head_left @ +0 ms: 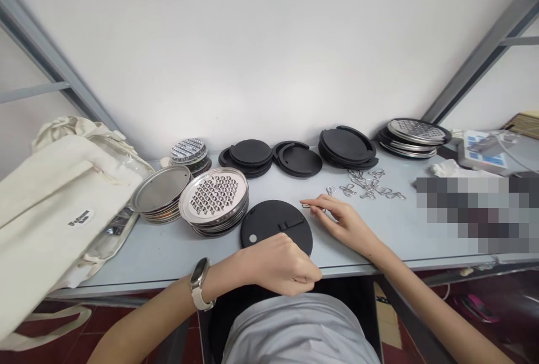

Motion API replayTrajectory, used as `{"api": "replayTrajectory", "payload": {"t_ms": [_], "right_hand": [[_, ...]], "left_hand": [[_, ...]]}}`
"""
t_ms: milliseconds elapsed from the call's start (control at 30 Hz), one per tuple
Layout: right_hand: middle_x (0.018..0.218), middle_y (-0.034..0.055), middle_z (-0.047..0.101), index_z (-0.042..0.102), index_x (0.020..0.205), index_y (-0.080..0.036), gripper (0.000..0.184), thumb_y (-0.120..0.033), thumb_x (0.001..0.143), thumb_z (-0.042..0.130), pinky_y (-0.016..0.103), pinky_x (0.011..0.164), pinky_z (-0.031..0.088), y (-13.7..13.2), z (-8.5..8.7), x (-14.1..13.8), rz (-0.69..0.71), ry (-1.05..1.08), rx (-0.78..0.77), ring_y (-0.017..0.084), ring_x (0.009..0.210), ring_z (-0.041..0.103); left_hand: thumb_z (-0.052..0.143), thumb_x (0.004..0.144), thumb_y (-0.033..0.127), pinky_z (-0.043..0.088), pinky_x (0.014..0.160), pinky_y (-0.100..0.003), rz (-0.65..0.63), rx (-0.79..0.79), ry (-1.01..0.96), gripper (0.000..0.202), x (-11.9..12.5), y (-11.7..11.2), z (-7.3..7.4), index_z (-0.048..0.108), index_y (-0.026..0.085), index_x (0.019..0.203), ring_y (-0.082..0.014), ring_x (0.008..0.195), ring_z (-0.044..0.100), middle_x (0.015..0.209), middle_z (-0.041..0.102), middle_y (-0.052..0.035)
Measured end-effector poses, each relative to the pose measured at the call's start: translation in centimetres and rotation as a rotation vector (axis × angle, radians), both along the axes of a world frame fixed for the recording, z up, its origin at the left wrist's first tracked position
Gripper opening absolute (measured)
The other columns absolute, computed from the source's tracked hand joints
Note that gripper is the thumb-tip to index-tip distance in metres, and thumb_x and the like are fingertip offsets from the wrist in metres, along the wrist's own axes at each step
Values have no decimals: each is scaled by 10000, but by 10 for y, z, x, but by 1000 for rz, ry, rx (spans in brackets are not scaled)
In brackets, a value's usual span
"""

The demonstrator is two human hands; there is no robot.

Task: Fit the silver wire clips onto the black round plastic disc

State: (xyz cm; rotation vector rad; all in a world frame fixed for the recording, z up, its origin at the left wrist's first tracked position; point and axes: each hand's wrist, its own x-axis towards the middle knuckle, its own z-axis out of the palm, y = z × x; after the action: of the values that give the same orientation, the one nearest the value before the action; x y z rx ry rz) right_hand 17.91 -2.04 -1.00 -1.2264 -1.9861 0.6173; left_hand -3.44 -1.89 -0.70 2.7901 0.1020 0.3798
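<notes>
A round black plastic disc with a raised slot and a pale dot lies near the table's front edge. My left hand is curled into a fist over the disc's near edge, and its palm side is hidden. To the right of the disc, my right hand rests low over the table, thumb and fingers pinched on a small bent-wire metal clip. Several similar wire clips lie scattered beyond that hand. Left of the disc stands a stack of round metal grater plates, perforated face up.
Plain metal discs and another grater stack stand on the left. Black discs and rings line the back, with graters in black holders at back right. A cream cloth bag covers the left end.
</notes>
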Motion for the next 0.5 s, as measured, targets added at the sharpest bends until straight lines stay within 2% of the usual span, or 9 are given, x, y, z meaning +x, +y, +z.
{"api": "replayTrajectory", "payload": {"t_ms": [100,300,500], "right_hand": [[919,64,619,659,1174,-243,312,-283,967,428,335,781,497,0,-2,0,14,-1,34,191,829,603],[993,68,637,690,1099,-264,269,-286,959,461,345,820,509,-2,1,-5,78,18,45,208,913,622],[1035,67,667,634,1158,-261,279,-285,967,433,364,835,508,-2,0,-5,83,11,48,215,935,624]], "left_hand": [[474,763,108,180,471,-260,-1,3,-1,275,0,0,-1,283,178,578,-99,478,218,510,330,61],[479,762,111,195,480,-255,10,-15,-4,270,0,-1,-1,293,178,578,-97,477,223,508,326,65],[491,754,103,187,475,-248,18,0,19,269,0,-2,2,314,173,564,-88,472,239,504,330,63]]}}
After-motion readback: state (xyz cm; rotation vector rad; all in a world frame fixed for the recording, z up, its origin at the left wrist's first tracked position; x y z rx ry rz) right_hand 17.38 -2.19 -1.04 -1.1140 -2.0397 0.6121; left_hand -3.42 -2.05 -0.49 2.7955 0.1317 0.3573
